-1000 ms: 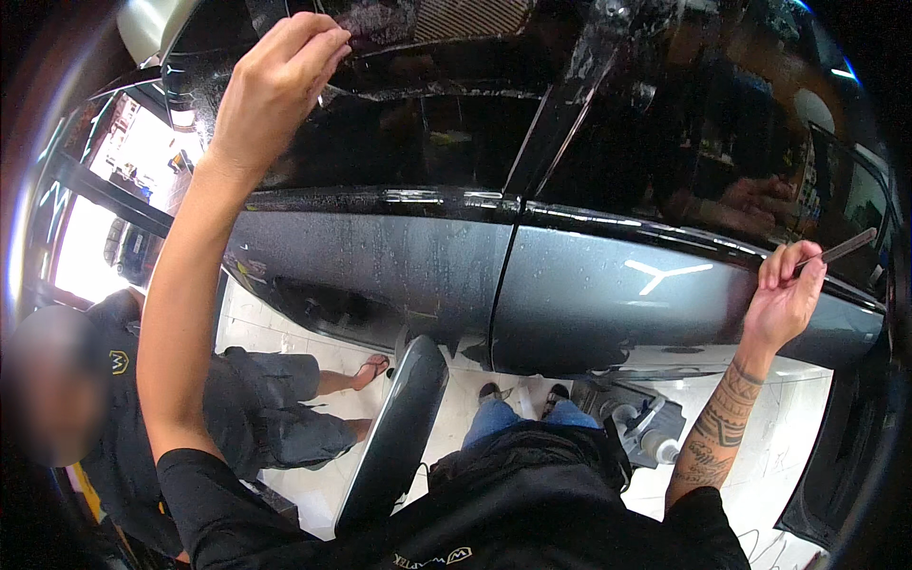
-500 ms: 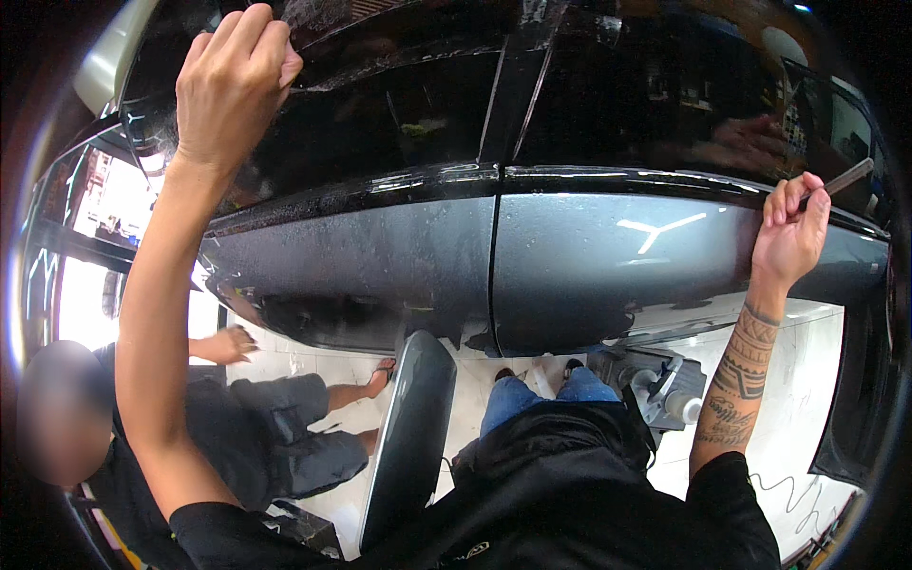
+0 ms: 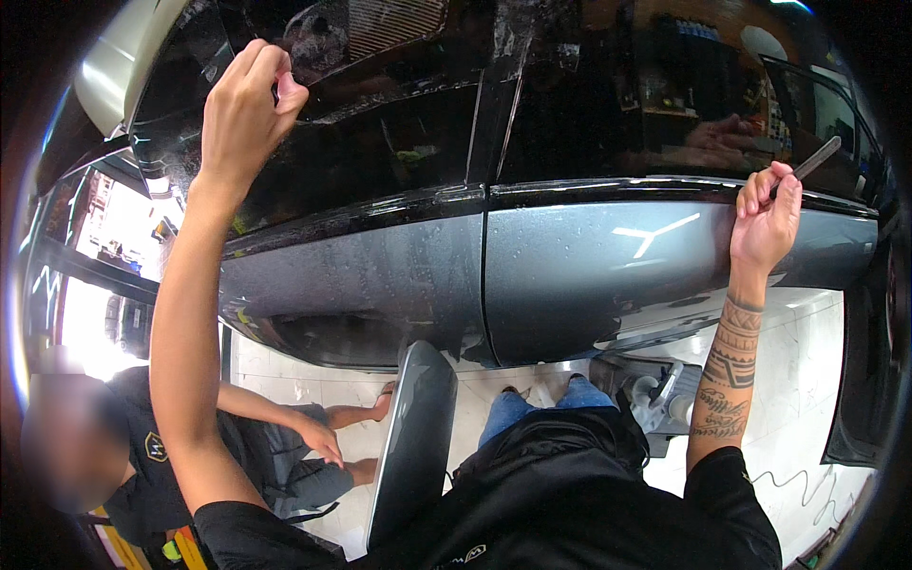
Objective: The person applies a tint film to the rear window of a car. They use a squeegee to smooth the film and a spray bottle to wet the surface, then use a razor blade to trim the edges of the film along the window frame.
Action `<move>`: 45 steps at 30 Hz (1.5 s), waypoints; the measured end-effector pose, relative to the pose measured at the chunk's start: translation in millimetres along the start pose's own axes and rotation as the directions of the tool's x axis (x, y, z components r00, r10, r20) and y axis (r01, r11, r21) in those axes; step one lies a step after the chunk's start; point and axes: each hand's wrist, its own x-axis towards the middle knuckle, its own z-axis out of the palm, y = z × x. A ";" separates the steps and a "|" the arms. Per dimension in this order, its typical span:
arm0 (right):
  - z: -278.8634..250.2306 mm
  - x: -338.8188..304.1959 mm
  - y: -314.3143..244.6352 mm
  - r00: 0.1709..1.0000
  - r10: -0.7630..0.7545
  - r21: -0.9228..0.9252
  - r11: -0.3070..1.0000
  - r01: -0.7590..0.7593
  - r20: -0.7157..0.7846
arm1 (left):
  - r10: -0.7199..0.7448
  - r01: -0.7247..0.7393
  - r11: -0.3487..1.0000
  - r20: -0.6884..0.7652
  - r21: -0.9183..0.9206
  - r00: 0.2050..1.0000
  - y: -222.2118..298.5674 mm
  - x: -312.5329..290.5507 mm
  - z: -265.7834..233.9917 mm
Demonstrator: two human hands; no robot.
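My left hand point(image 3: 249, 119) is raised in front of the dark window glass point(image 3: 380, 123) of a grey car, its fingers curled into a pinch. What lies between those fingertips, if anything, is too small to make out. On the right, my right hand point(image 3: 766, 220) is closed around a slim metal utility knife point(image 3: 819, 158), whose rounded end points up and away. That hand is in front of the far right part of the grey door panel point(image 3: 589, 256). Water drops dot the panels, and wet, wrinkled streaks show on the glass.
A co-worker point(image 3: 180, 446) crouches at the left, one hand point(image 3: 318, 442) near the knees. A dark upright panel point(image 3: 418, 427) stands between us. Beside my legs is a grey wheeled stand or machine point(image 3: 655, 394). A thin cable point(image 3: 807, 489) lies on the tiled floor.
My left hand has come down slightly and to the right, still pinched. My right hand has shifted a little left with the knife. The co-worker's arm has moved down toward the knees.
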 end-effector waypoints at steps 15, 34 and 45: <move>4.6 -0.8 -0.6 1.000 -0.017 -0.010 1.000 0.017 -0.017 | 0.164 -0.163 0.986 -0.054 0.024 0.985 -3.6 -6.0 -8.4; 5.0 -1.0 0.7 0.999 -0.042 -0.024 0.999 0.042 -0.030 | 0.167 -0.235 0.855 0.184 0.461 0.969 18.1 16.1 -11.3; 7.2 -3.0 1.0 0.999 -0.025 -0.006 1.000 0.025 -0.043 | -0.049 0.038 0.972 -0.039 -0.234 0.998 6.0 11.9 -15.8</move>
